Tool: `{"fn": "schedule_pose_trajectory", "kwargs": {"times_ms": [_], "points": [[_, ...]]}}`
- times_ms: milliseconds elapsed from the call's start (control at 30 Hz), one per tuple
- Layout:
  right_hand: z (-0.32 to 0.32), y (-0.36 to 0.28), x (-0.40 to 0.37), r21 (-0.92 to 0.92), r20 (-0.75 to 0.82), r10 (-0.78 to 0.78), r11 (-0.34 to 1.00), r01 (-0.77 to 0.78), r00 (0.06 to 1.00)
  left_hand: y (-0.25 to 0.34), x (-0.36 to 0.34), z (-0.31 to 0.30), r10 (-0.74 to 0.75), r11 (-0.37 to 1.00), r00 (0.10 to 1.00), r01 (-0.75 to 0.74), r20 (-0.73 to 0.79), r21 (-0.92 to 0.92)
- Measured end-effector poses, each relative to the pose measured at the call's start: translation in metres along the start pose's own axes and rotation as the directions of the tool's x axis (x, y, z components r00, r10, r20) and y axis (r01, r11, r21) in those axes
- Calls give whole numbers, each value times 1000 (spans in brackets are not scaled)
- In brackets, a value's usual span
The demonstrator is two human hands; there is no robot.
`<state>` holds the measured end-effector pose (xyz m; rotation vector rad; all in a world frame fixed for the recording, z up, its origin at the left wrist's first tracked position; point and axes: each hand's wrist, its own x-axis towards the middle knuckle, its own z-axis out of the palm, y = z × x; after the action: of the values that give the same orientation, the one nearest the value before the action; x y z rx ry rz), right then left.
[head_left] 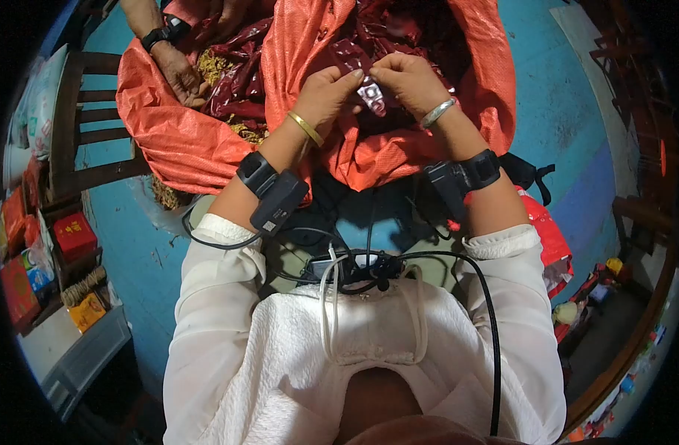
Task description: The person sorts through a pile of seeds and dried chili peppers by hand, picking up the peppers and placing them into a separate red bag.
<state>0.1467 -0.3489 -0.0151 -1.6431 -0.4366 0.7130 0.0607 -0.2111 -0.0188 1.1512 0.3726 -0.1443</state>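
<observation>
My left hand (326, 95) and my right hand (408, 83) meet over an open orange-red woven sack (369, 167). Thumbs and forefingers of both are closed in a pinch at the top edge of a small shiny dark red piece with a silvery patch (371, 96). Its exact kind I cannot tell. Beneath and behind it, dark red glossy material (369, 37) with pale marks fills the sack. A gold bangle circles my left wrist and a silver one my right; each forearm carries a strapped black device.
Another person's hand (178, 74) reaches into a second orange-red sack (176, 148) at left, with dark red material and yellow fringe-like stuff (215, 67). A wooden chair (94, 122) stands at far left. Black cables (491, 319) run across my lap. A red bag (551, 245) lies at right.
</observation>
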Motion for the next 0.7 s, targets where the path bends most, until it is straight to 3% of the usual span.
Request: {"fn": "schedule_pose_trajectory", "kwargs": {"times_ms": [67, 133, 167, 233, 300, 333, 400, 500, 567, 600, 633, 700], "points": [[-1, 1, 0, 8, 47, 32, 999, -32, 998, -3, 5, -4, 63, 998, 998, -62, -27, 29], [-7, 6, 6, -309, 22, -25, 950, 30, 999, 0, 8, -5, 80, 997, 995, -78, -58, 28], [-10, 8, 7, -306, 28, -25, 952, 32, 999, 1, 9, -7, 96, 995, 992, -94, -86, 26], [-13, 7, 8, -540, -50, -186, 832, 130, 981, 8, 12, -14, 117, 993, 989, -119, -92, -10], [-14, 2, 6, -565, -52, -152, 819, 96, 987, 19, 10, -18, 180, 982, 962, -189, -203, -26], [-15, 0, 6, -651, -51, -145, 755, 77, 988, 24, 8, -23, 262, 961, 947, -274, -186, -41], [-17, 2, 6, -729, -50, -140, 682, 60, 989, 33, 7, -35, 272, 938, 911, -323, -311, -128], [-18, 10, 15, -782, -70, -270, 612, 115, 960, 46, -2, -51, 249, 875, 848, -404, -468, -268], [-17, 6, 21, -445, -303, -246, 891, 91, 921, 50, -3, -67, 225, 812, 825, -453, -518, -369], [-17, 4, 26, -347, -437, -220, 936, 62, 872, 50, -2, -75, 177, 765, 813, -468, -554, -443], [-22, 13, 38, -127, -473, -144, 987, 94, 869, 52, -4, -79, 143, 742, 809, -468, -570, -479], [-25, 11, 40, 263, -525, 22, 955, 137, 851, 49, -1, -96, 83, 703, 776, -491, -625, -515]]}}
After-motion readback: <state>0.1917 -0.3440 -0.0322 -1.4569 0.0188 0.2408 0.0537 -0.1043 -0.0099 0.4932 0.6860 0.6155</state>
